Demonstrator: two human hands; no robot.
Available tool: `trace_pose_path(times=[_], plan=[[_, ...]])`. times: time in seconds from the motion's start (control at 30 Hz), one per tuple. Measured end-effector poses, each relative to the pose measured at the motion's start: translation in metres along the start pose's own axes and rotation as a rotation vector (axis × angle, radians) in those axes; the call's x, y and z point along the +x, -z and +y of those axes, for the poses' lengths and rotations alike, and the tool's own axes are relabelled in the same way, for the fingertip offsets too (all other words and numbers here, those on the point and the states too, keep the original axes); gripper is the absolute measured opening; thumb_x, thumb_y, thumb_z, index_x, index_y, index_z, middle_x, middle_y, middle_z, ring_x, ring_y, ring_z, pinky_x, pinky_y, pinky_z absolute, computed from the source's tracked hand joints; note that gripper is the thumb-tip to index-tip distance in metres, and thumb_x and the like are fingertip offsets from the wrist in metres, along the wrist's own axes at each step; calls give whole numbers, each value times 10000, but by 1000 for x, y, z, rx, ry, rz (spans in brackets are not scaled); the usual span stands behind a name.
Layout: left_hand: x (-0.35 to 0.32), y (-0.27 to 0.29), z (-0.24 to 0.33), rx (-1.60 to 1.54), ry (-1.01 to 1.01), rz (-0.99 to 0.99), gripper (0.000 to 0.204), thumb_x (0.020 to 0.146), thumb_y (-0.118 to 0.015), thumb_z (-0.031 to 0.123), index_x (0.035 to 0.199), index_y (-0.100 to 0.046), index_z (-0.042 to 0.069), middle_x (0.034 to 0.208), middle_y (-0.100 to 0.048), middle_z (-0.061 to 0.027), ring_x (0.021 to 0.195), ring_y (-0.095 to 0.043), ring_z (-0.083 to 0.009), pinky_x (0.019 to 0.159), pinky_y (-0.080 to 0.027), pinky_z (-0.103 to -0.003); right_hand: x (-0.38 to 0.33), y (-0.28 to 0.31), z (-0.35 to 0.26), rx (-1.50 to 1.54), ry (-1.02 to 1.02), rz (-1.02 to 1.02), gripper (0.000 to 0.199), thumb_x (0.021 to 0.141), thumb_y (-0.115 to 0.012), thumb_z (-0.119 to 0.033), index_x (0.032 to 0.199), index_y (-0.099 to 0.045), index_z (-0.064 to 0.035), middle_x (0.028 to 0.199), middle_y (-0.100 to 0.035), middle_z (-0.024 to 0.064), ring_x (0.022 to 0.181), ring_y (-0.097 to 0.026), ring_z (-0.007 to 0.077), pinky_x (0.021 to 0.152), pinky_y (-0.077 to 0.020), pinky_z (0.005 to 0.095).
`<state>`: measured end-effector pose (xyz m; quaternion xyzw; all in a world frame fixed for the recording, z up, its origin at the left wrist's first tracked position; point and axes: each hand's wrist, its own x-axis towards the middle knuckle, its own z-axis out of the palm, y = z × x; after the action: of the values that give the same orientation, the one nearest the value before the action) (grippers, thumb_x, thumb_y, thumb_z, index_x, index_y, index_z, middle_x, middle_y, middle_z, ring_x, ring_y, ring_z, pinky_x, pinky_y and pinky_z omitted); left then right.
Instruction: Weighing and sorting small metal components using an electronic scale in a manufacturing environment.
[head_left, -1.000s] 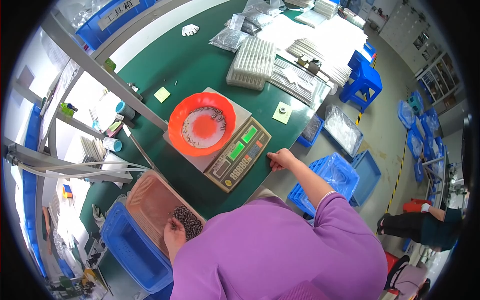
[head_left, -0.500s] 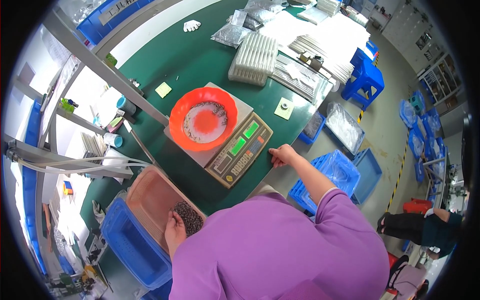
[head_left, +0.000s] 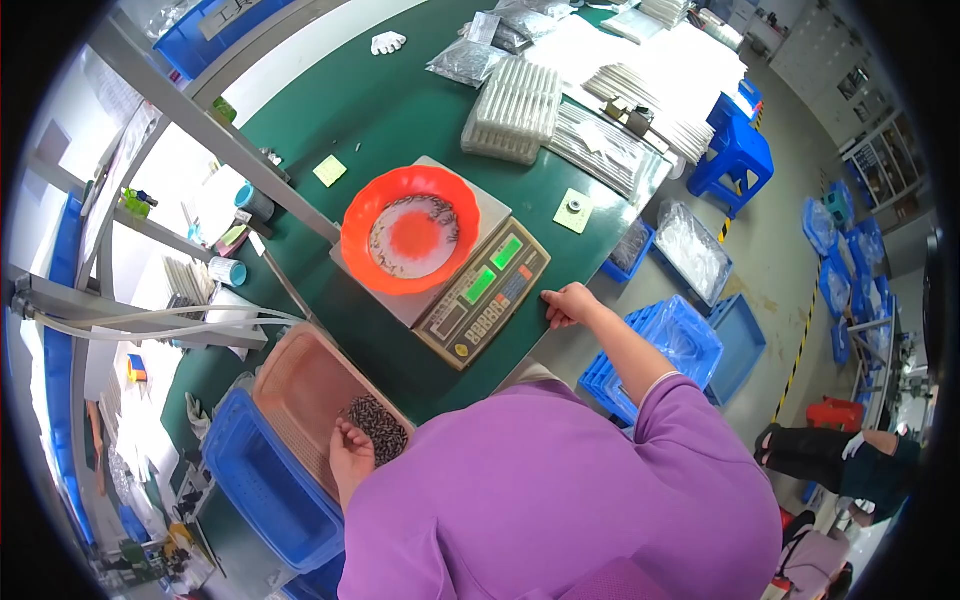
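My left hand (head_left: 351, 454) is inside a pink plastic basket (head_left: 297, 372), beside a heap of small dark metal parts (head_left: 378, 428). Its fingers are curled in, and whatever they may hold is hidden. My right hand (head_left: 570, 305) is closed at the table's near edge, right of the digital scale (head_left: 483, 296); the inside of the fist does not show. A red-orange plastic bowl (head_left: 362, 232) sits on the scale's plate, with small metal parts scattered round its pale bottom. Green displays glow on the scale.
Left of the basket lies a blue bin (head_left: 262, 490). A metal frame post (head_left: 240, 155) crosses the green table (head_left: 330, 95). Farther back are stacked clear plastic trays (head_left: 512, 110) and a yellow pad (head_left: 573, 211) with a ring-shaped part. Blue crates (head_left: 665, 350) stand on the right.
The view has shifted slightly. My left hand's fingers have curled in a little more beside the heap. My right hand stays closed at the table edge.
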<state>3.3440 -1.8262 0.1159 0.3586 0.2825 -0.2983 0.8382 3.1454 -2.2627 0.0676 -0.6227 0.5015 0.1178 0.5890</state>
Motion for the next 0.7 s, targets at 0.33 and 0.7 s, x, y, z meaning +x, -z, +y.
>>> trace_pose_path(times=[0.33, 0.7], plan=[[-6, -11, -2, -50, -22, 85, 101, 903, -456, 93, 949, -515, 26, 837, -564, -79, 691, -530, -139, 581, -460, -225, -2, 1, -2, -36, -3, 5, 454, 867, -506, -391, 651, -644, -15, 576, -632, 86, 445, -555, 134, 443, -444, 253], [-4, -6, -7, -26, -63, 16, 185, 898, -422, 2, 1062, -487, -53, 926, -557, -120, 833, -572, -190, 736, -517, -266, -2, 0, -2, -25, -12, -12, 449, 870, -503, -380, 671, -644, -3, 581, -635, 83, 446, -552, 126, 446, -444, 249]])
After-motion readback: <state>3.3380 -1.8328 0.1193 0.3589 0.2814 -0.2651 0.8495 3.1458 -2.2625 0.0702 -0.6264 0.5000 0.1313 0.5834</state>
